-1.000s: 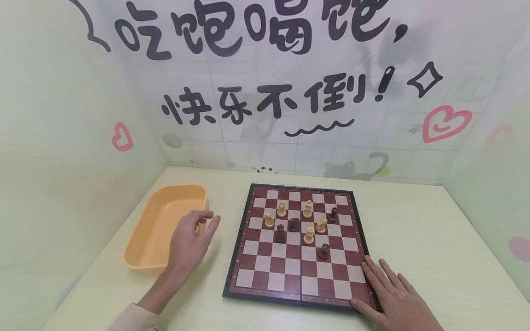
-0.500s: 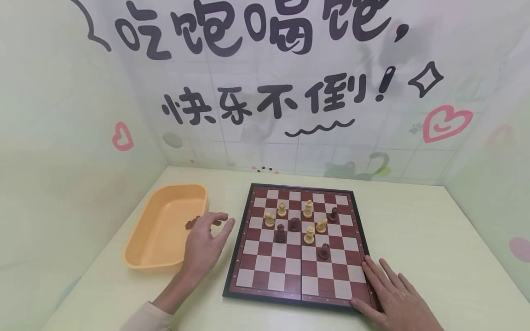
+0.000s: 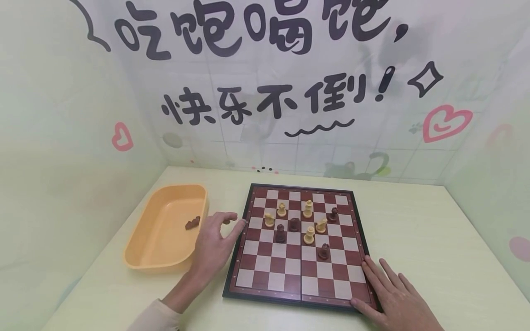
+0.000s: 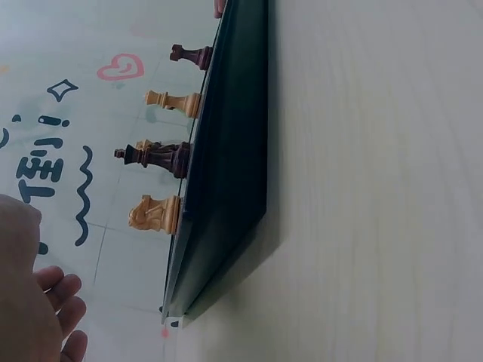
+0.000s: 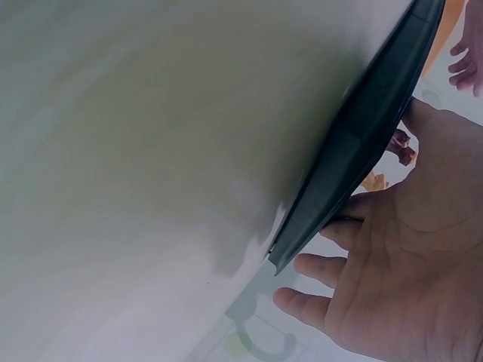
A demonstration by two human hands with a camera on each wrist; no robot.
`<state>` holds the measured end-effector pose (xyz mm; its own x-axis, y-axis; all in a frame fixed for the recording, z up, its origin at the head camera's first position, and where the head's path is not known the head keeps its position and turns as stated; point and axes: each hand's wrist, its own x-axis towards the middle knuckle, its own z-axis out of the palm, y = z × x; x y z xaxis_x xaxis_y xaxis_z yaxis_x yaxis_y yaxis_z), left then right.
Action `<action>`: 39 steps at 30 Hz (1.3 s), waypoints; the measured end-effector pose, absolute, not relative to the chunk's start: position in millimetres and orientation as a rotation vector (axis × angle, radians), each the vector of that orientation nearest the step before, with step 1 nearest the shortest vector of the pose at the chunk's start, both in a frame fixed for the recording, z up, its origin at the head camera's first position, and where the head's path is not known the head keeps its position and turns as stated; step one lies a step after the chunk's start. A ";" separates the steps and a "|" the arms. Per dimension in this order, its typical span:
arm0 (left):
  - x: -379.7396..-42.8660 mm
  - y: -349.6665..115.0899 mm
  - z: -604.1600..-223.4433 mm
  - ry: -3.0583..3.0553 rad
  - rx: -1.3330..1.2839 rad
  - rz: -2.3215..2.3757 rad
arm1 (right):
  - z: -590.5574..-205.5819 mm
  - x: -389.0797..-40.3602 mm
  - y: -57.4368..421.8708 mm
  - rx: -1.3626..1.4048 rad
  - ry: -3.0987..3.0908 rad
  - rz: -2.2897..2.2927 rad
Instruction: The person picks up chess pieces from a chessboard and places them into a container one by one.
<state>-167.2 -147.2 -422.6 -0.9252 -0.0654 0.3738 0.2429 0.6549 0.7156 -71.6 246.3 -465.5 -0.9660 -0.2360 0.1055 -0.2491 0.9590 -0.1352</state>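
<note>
My left hand hovers between the orange bin and the left edge of the chessboard, its fingers loosely bent. Thumb and fingers stand apart in the left wrist view, and I see nothing held there. Flat along the board's lower right edge lies my right hand, fingers extended and touching the rim. Several cream and dark chess pieces stand mid-board, among them a cream knight, a dark king and a dark rook. Small dark pieces lie in the bin.
The orange bin stands left of the board on a pale table. Behind the table hangs a printed sheet with dark lettering, and similar sheets enclose both sides.
My left hand has moved right, from over the bin's edge to beside the board, uncovering dark pieces in the bin. My right hand and the pieces on the board stay put.
</note>
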 end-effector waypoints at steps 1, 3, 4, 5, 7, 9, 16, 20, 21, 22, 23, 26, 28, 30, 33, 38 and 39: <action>-167.3 -145.4 -423.2 -2.502 -0.151 -1.157 | -465.4 -71.6 246.3 0.373 -3.023 0.227; -167.5 -141.6 -424.3 -2.497 -0.161 -1.146 | -465.5 -71.9 246.2 0.372 -3.026 0.227; -167.2 -139.5 -424.6 -2.495 -0.167 -1.146 | -465.7 -72.2 246.2 0.372 -3.028 0.225; -166.9 -137.6 -424.9 -2.494 -0.172 -1.144 | -465.7 -72.3 246.3 0.373 -3.030 0.225; -166.0 -133.6 -425.5 -2.493 -0.177 -1.147 | -465.6 -72.5 246.4 0.375 -3.033 0.227; -165.0 -130.1 -426.1 -2.498 -0.179 -1.155 | -465.2 -72.3 246.5 0.377 -3.035 0.230; -163.8 -121.0 -430.1 -2.508 -0.208 -1.137 | -465.2 -74.0 246.1 0.374 -3.037 0.241; -163.8 -116.9 -432.4 -2.504 -0.238 -1.122 | -465.1 -73.7 246.2 0.380 -3.031 0.246; -163.7 -115.7 -432.7 -2.501 -0.247 -1.120 | -465.1 -73.3 246.4 0.381 -3.030 0.250; -163.4 -114.7 -432.9 -2.503 -0.250 -1.119 | -465.4 -73.2 246.5 0.382 -3.029 0.250; -163.4 -113.8 -433.2 -2.505 -0.252 -1.115 | -465.4 -72.8 246.7 0.383 -3.028 0.253; -163.0 -110.7 -433.9 -2.508 -0.265 -1.122 | -466.1 -72.8 246.9 0.386 -3.024 0.256; -162.9 -108.7 -435.2 -2.517 -0.267 -1.126 | -466.4 -72.7 246.9 0.388 -3.022 0.256; -162.7 -106.0 -437.2 -2.523 -0.272 -1.133 | -466.5 -72.4 246.9 0.390 -3.019 0.253; -161.3 -101.7 -440.3 -2.541 -0.268 -1.162 | -466.8 -72.0 247.0 0.391 -3.015 0.249; -159.9 -93.6 -444.2 -2.554 -0.303 -1.178 | -467.5 -71.6 247.1 0.388 -3.018 0.251; -160.1 -92.2 -445.2 -2.551 -0.321 -1.171 | -467.6 -71.6 247.0 0.386 -3.021 0.253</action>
